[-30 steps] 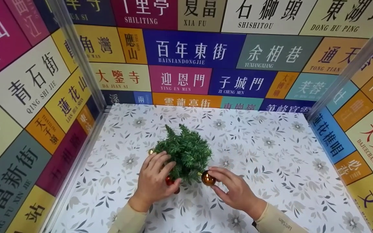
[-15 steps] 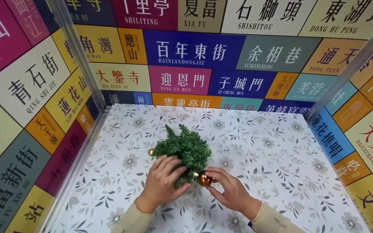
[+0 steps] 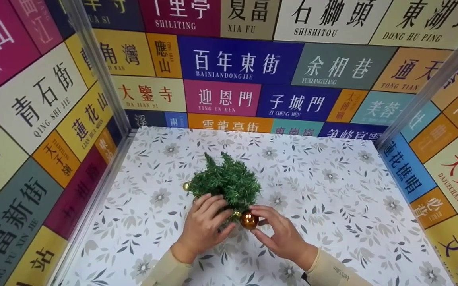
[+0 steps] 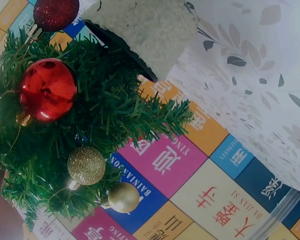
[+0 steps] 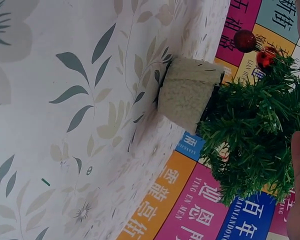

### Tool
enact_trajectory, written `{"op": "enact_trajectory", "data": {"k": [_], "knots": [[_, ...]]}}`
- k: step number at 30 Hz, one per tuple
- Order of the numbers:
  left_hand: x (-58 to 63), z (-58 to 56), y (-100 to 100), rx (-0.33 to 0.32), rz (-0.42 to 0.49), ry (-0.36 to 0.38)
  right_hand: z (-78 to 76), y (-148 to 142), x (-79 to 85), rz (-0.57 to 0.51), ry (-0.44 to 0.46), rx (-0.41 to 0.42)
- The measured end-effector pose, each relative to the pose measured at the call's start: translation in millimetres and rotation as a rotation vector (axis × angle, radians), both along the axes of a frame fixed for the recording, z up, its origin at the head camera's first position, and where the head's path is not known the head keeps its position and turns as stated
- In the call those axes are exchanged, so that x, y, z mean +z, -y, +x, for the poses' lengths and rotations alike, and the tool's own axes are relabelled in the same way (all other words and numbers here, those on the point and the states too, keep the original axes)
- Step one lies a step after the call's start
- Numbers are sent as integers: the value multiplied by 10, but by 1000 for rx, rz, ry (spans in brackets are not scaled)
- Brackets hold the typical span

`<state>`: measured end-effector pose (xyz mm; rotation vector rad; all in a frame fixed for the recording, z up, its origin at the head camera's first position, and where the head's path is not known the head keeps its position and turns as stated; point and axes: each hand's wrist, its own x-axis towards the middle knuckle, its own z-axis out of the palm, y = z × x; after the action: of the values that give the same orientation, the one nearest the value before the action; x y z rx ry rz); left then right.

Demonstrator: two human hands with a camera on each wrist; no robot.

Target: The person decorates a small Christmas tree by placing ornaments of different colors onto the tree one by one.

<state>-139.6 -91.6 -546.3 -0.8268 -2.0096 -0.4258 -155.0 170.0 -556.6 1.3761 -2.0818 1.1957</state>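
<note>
A small artificial Christmas tree [image 3: 229, 178] stands mid-table on a pale fleecy base [image 5: 187, 92]. My right hand [image 3: 284, 236] pinches a shiny copper bauble [image 3: 249, 219] between fingers and thumb, at the tree's near right side. The bauble's gold cap points left toward the branches. My left hand [image 3: 205, 226] touches the near left branches, its fingertips partly hidden among the needles and its thumb close to the cap. In the left wrist view, a shiny red bauble [image 4: 48, 90], a dark red glitter bauble [image 4: 56, 12], a gold glitter bauble [image 4: 86, 165] and a plain gold bauble [image 4: 123, 197] hang on the tree.
A white tablecloth [image 3: 324, 206] with grey leaves and flowers covers the table. Colourful sign-printed panels [image 3: 237, 59] rise at the back and both sides, with clear corner strips [image 3: 101, 75] between them. A loose green needle [image 5: 45, 182] lies on the cloth.
Over the last second my right hand has brought the copper bauble left, closer to my left hand. My left hand has shifted right and slightly nearer along the branches, covering the red baubles.
</note>
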Motion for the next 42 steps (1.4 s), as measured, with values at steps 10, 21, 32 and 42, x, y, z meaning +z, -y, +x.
{"op": "enact_trajectory", "data": {"k": [10, 21, 32, 42], "knots": [[82, 9, -7, -38, 91, 36, 27, 27, -91, -3, 94, -8], [239, 1, -25, -45, 140, 115, 61, 135, -202, 58, 269, -29], [294, -32, -6, -28, 145, 164, -6, 254, -101, 12, 197, -58], [298, -50, -2, -13, 151, 177, -110, 425, 114, -44, -16, -165]]}}
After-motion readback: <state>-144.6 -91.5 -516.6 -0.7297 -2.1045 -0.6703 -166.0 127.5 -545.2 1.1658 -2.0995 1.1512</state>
